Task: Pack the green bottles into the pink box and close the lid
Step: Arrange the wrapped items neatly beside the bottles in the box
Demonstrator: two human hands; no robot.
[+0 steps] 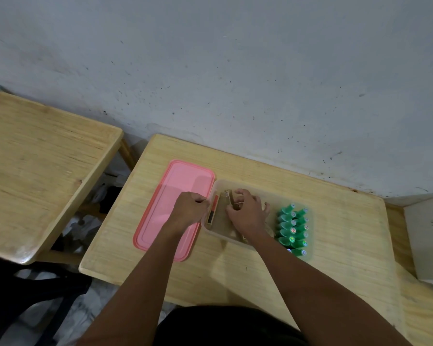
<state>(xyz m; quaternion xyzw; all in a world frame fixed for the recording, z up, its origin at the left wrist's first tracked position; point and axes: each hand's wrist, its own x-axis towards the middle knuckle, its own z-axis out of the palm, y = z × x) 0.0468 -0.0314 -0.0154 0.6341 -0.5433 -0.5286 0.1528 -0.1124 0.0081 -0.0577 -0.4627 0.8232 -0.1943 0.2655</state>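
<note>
A translucent box (pixel 221 235) stands on the wooden table (pixel 235 275), and its pink lid (pixel 183 179) lies flat on the table to its left. Several green bottles (pixel 293 228) lie in two rows at the box's right end. Small brown cartons (pixel 231 196) sit in the box's left part. My left hand (pixel 189 208) is pinched at the box's left wall on a red-and-black labelled carton (pixel 213 211) that leans there. Curled over the brown cartons inside the box, my right hand (pixel 248 213) grips one of them; my fingers hide most of it.
A second wooden table (pixel 40 158) stands to the left across a gap with clutter below. A cardboard box (pixel 428 233) with handwriting sits at the right edge. A grey wall runs close behind. A dark bag (pixel 35 290) lies on the floor at lower left.
</note>
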